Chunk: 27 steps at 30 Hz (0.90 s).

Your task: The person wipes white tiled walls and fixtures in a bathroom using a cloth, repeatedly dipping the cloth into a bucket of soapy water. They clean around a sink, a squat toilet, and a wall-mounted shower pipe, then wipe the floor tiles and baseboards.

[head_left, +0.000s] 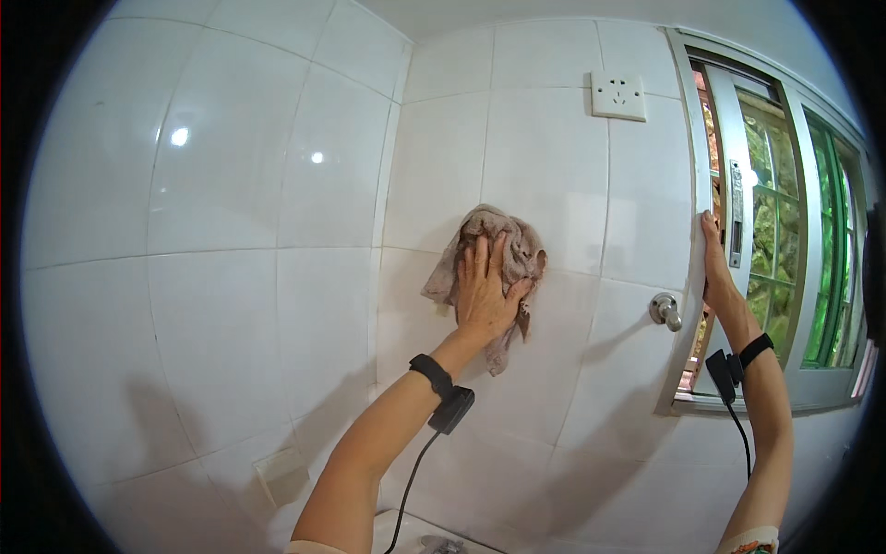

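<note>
My left hand (487, 291) presses a crumpled greyish-brown cloth (492, 224) against the white tiled wall, near the inner corner. Its fingers are spread over the bunched fabric, and a loose end hangs below the palm. The cloth's far side is hidden. At the right, my right hand (716, 261) rests on the near edge of the metal window frame (696, 175), fingers stretched upward and nothing held. Each wrist wears a black strap with a small black box and a cable.
A white wall socket (618, 96) sits above and right of the cloth. A metal knob-like fitting (665, 312) juts from the wall beside the window. Below, part of a white basin (392, 528) shows. A square plate (282, 476) is on the left wall.
</note>
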{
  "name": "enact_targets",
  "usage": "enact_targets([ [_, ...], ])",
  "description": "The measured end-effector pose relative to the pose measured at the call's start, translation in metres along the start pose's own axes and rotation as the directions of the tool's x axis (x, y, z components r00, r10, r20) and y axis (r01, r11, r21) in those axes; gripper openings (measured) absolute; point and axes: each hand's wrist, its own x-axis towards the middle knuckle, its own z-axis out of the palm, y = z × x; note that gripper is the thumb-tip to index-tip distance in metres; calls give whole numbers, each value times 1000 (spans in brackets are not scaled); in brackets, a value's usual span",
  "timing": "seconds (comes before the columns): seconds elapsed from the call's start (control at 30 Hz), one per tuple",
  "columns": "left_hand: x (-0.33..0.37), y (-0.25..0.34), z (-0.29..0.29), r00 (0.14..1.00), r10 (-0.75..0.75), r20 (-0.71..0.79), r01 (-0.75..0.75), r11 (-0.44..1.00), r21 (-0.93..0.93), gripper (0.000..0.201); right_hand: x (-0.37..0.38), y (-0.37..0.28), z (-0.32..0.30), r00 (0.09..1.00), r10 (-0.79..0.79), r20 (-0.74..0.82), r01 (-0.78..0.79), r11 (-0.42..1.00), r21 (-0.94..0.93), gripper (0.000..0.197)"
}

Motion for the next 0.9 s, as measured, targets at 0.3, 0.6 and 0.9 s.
enact_targets([
  [0.3, 88, -11, -8, 986, 56, -159, -58, 998, -6, 70, 16, -8, -4, 990, -130, 46, 127, 989, 71, 86],
  [0.6, 127, -10, -9, 967, 187, -172, -196, 980, -36, 67, 18, -36, 11, 971, -214, -110, 183, 953, -242, 82],
  [0.9, 252, 15, -38, 919, 301, -256, -289, 954, 84, 64, 21, -27, 8, 946, -205, -251, 151, 964, -219, 76],
])
